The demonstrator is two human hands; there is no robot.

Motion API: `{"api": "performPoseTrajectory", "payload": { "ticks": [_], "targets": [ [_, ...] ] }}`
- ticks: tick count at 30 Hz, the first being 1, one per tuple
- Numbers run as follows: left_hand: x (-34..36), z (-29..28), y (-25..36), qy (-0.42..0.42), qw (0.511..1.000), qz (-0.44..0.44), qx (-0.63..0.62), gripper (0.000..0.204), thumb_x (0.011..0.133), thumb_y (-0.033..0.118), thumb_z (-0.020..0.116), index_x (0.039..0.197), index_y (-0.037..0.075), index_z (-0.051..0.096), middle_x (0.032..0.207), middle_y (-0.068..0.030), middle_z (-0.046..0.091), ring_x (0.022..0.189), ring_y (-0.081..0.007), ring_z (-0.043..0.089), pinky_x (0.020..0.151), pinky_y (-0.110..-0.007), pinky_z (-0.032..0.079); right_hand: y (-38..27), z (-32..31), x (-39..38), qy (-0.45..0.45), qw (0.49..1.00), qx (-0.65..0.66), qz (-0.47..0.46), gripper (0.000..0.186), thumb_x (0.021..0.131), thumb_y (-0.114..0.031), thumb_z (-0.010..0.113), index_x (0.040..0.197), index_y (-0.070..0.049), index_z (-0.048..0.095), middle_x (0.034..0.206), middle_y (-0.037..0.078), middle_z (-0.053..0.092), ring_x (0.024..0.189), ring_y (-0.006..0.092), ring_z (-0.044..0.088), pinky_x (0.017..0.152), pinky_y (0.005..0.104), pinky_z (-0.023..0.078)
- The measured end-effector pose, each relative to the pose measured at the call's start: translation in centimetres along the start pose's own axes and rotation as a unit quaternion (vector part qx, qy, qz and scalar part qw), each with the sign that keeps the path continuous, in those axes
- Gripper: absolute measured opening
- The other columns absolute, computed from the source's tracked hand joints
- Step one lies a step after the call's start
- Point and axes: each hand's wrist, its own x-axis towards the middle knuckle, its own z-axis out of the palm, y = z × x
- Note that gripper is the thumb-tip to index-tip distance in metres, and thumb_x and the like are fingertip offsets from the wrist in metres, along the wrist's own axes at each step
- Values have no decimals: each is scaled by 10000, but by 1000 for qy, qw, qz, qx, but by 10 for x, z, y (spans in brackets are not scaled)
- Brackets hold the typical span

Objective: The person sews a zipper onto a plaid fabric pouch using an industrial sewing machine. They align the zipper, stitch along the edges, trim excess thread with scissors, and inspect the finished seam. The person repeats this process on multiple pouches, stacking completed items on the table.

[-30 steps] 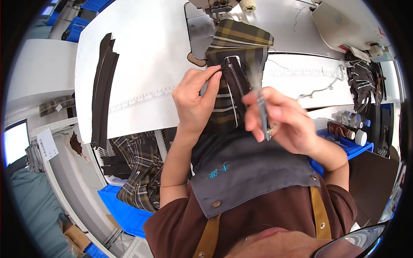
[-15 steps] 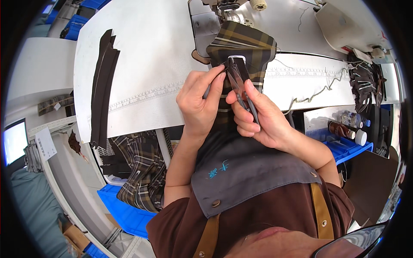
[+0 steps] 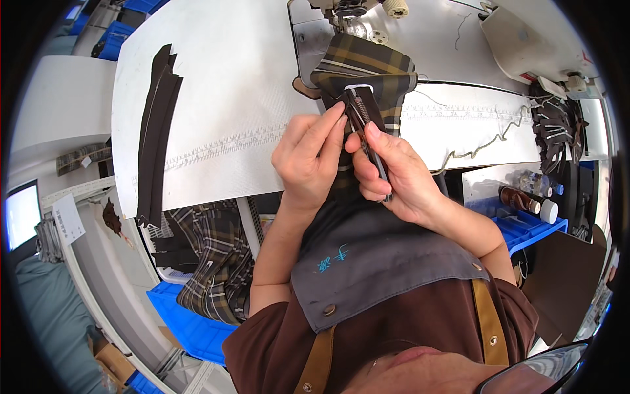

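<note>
A dark brown-and-olive plaid fabric piece [image 3: 367,62] hangs over the table's front edge towards my lap. Set in it is a dark zipper [image 3: 362,108] with metal teeth, below a small white patch. My left hand [image 3: 305,154] pinches the zipper's left edge between thumb and forefinger. In my right hand [image 3: 403,171] is a pair of thread snips [image 3: 376,159], its handles under my thumb and fingers. The snips' blades lie close along the zipper, near my left fingertips; their tips are hard to make out against the dark cloth.
A sewing machine [image 3: 348,10] stands just beyond the fabric. Dark fabric strips [image 3: 157,131] lie on the white table [image 3: 216,85] at left. Loose cord [image 3: 479,150] and bundled dark strips [image 3: 556,125] are at right. Blue bins [image 3: 190,328] sit below, one near bottles [image 3: 522,199].
The snips' blades have come together and turned more upright against the zipper. The plaid fabric has shifted slightly left, and more zipper teeth show. My left hand still pinches the edge.
</note>
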Motion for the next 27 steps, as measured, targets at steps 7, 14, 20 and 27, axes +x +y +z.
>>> {"api": "performPoseTrajectory", "payload": {
  "ticks": [7,14,20,27],
  "targets": [
    [-2,3,-5,19,999,39,-11,230,706,-31,675,930,22,668,703,-50,578,557,-155,535,487,-272,431,-8,4,1,-8,997,51,49,341,945,-349,410,912,-31,528,552,-26,415,403,47,298,385,203,254],
    [5,-6,3,7,989,-128,-78,137,770,-4,637,905,-4,662,696,-31,567,611,-81,506,529,-215,388,-2,-6,15,-14,998,51,15,347,959,-347,362,896,-51,531,542,-48,387,382,37,269,376,189,235],
    [4,-15,-9,46,936,-269,-224,104,808,23,623,897,-19,657,726,19,565,640,-33,460,579,-179,351,-7,-8,14,16,999,-12,26,382,962,-373,334,940,-51,539,560,-42,402,389,35,280,381,188,234],
    [8,-20,-14,88,879,-326,-335,163,815,9,597,963,-52,629,839,-53,634,746,-66,558,694,-180,425,-14,-16,20,46,719,-636,-278,246,762,-154,682,942,-11,594,687,24,544,534,126,482,497,251,402]
  ]
}}
